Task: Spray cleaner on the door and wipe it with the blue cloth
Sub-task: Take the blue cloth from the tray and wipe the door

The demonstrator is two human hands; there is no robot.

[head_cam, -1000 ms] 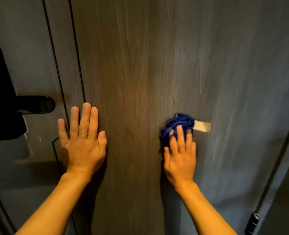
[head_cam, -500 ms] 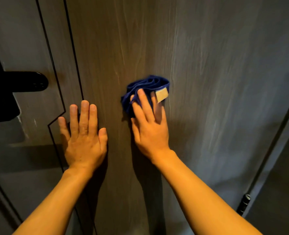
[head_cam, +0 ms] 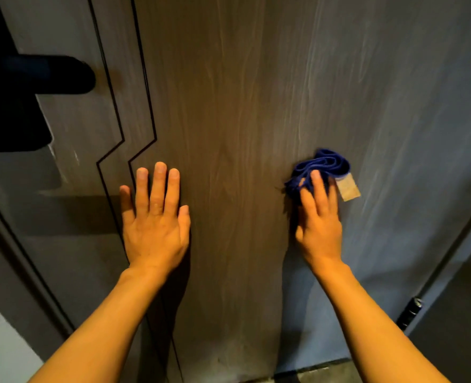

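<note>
A dark wood-grain door fills the view. My right hand presses a bunched blue cloth flat against the door, right of centre, with a pale tag sticking out at the cloth's right side. My left hand lies flat on the door with fingers spread, holding nothing, just right of the black zigzag inlay lines. No spray bottle is in view.
A black door handle and lock plate sit at the upper left. The door frame runs down the left edge. A black hinge and the hinge-side edge are at lower right. A strip of floor shows at the bottom.
My right hand has swept the cloth from the upper middle of the door down and to the right. My left hand has stayed flat in the same spot.
</note>
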